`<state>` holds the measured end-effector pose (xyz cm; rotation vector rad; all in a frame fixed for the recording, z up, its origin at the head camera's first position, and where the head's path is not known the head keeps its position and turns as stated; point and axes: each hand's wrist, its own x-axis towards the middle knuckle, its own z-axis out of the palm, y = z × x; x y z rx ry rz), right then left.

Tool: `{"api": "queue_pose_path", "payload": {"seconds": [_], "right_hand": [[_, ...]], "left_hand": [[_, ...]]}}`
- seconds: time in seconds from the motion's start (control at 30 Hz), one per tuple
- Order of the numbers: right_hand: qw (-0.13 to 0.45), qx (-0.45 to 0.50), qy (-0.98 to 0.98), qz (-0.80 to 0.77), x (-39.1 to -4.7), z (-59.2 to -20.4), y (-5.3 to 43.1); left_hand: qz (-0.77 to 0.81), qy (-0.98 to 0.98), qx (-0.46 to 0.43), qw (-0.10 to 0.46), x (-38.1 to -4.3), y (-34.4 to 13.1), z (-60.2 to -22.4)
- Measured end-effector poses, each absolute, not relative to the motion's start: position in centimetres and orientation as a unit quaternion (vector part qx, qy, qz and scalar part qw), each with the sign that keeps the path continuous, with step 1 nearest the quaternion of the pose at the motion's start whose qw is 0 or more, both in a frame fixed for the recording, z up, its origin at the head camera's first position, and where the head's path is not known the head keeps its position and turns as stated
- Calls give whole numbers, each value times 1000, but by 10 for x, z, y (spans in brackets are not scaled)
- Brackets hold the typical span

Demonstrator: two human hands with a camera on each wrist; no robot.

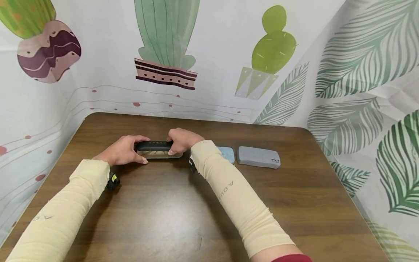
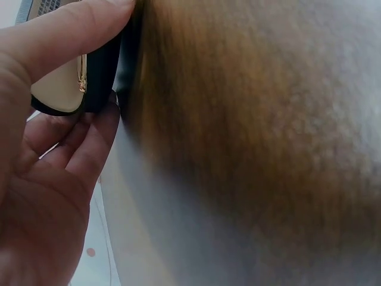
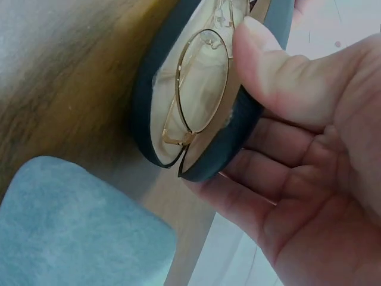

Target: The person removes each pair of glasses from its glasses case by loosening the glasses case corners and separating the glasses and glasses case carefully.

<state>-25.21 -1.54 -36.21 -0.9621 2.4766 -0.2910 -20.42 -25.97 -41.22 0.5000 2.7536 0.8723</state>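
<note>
A black glasses case (image 1: 154,146) stands partly open at the far left of the table. Inside its pale lining lie gold wire-rimmed glasses (image 3: 203,89), plainly seen in the right wrist view. My left hand (image 1: 122,151) grips the case's left end, thumb at the near side and fingers behind. At the other end my right hand (image 1: 184,140) holds the lid, its thumb at the lid's inner edge and fingers curled behind the back. In the left wrist view a gold hinge of the glasses (image 2: 82,83) shows beneath the left thumb.
Just right of my right wrist lies a light blue case (image 1: 227,154), partly covered by the sleeve. Beside it is a grey-blue case (image 1: 258,157) with a small glasses print. The brown wooden table (image 1: 157,218) meets a patterned cloth (image 1: 216,87) behind its far edge.
</note>
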Motion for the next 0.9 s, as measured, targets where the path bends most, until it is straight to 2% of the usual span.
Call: {"api": "queue_pose_path", "payload": {"seconds": [0.33,0.9], "right_hand": [[270,-362,881,-141,-262,-362,-11],[304,-347,869,-180,-269,-361,-9]], "left_hand": [[305,932,163,110,-205,-260,-413],[323,927,148,124,-204,-262,-413]]}}
